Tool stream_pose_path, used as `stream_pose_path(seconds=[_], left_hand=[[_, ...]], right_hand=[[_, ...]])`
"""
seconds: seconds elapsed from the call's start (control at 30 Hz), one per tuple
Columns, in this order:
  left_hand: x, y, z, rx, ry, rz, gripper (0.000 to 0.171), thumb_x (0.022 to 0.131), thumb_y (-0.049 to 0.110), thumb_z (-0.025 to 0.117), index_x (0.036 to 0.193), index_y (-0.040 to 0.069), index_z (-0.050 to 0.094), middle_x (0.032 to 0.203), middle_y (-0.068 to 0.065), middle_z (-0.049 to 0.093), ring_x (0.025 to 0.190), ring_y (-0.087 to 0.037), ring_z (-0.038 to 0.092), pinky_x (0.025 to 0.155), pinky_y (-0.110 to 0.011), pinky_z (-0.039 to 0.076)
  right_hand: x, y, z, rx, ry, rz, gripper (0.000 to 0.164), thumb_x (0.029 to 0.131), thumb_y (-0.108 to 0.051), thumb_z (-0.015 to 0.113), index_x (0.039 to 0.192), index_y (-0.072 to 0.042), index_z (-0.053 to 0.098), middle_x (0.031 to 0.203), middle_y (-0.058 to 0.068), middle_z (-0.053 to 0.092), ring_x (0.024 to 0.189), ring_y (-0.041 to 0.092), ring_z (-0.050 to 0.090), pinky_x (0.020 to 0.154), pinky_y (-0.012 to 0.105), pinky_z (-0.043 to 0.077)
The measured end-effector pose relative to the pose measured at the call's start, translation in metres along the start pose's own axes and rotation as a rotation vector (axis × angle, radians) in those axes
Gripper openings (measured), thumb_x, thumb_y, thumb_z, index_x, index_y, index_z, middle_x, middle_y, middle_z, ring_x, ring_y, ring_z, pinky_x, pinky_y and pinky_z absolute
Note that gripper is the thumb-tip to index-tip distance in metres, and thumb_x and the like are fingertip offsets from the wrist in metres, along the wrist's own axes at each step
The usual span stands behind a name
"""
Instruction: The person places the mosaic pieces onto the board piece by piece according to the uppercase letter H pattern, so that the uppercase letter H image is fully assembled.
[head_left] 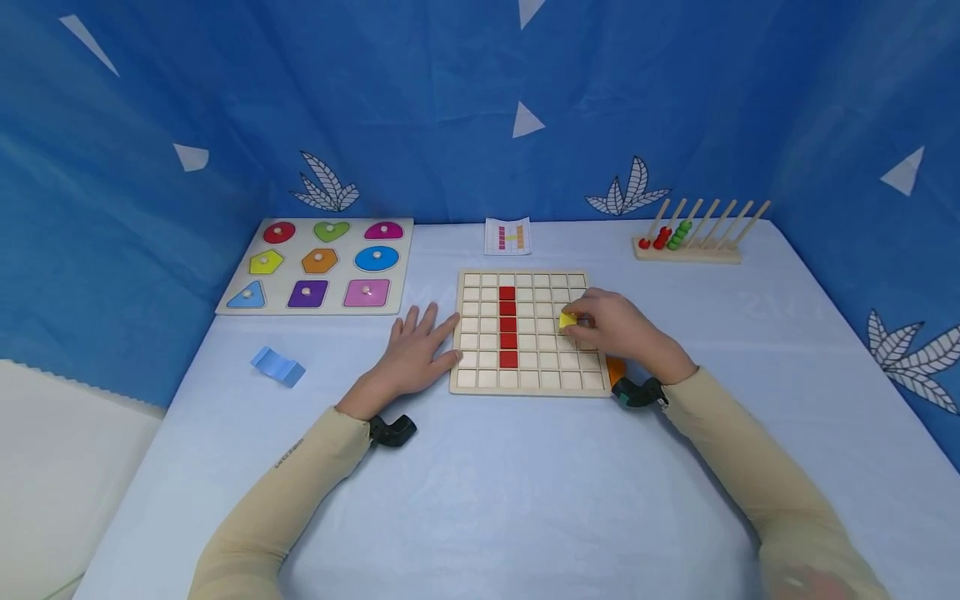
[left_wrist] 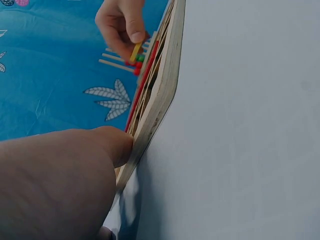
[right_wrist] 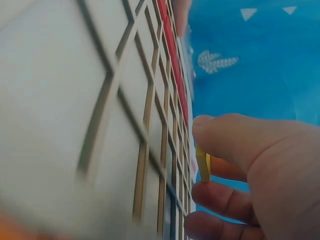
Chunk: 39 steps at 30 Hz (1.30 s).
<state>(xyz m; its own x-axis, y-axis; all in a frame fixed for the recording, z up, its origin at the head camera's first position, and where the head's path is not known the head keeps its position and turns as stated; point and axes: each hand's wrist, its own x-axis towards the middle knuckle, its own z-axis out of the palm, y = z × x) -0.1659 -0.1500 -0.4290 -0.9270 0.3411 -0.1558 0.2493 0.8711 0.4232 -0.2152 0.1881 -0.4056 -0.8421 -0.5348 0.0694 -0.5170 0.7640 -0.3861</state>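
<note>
A wooden grid board (head_left: 528, 389) lies mid-table, with a column of several red square tiles (head_left: 507, 324) set in its cells. My right hand (head_left: 618, 329) pinches a yellow square tile (head_left: 567, 320) between thumb and fingers over the right part of the grid. In the right wrist view the yellow tile (right_wrist: 203, 164) stands on edge in that grip, near the board's surface. My left hand (head_left: 411, 354) lies with fingers spread at the board's left edge. Its thumb (left_wrist: 117, 146) touches the board's side in the left wrist view.
Behind the board lies a pattern card (head_left: 507, 237). A shape puzzle (head_left: 311, 307) is at back left, a peg stand with beads (head_left: 690, 254) at back right. A blue wavy piece (head_left: 278, 367) lies at left. Something orange (head_left: 616, 369) shows beside the board under the right wrist.
</note>
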Motion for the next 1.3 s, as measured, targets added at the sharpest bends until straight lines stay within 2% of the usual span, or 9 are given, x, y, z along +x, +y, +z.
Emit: stream_pose_path(seconds=[0.43,0.73,1.3], left_hand=[[0.0,-0.001,0.001,0.0,0.009,0.009,0.069,0.102,0.042,0.051,0.162,0.015,0.03,0.17,-0.025,0.012,0.157,-0.052,-0.001,0.122,-0.071,0.004],[0.0,0.0,0.001,0.005,0.017,0.01,0.068,0.102,0.041,0.051,0.162,0.015,0.031,0.17,-0.025,0.012,0.157,-0.052,0.0,0.122,-0.071,0.004],[0.001,-0.002,0.002,0.005,0.001,0.005,0.069,0.102,0.043,0.05,0.162,0.016,0.03,0.171,-0.024,0.011,0.157,-0.051,-0.001,0.122,-0.071,0.003]], right_hand=[[0.028,-0.027,0.016,0.017,-0.037,-0.102,0.032,0.089,-0.023,0.079,0.115,-0.004,0.076,0.092,0.007,0.068,0.077,0.017,0.052,0.069,0.03,0.043],[0.035,-0.033,0.021,0.027,-0.06,-0.094,0.031,0.091,-0.023,0.077,0.116,-0.005,0.076,0.089,0.006,0.065,0.08,0.018,0.052,0.071,0.03,0.041],[0.036,-0.029,0.027,0.066,-0.023,-0.098,0.031,0.091,-0.02,0.077,0.117,-0.004,0.076,0.097,0.009,0.069,0.083,0.02,0.055,0.073,0.031,0.046]])
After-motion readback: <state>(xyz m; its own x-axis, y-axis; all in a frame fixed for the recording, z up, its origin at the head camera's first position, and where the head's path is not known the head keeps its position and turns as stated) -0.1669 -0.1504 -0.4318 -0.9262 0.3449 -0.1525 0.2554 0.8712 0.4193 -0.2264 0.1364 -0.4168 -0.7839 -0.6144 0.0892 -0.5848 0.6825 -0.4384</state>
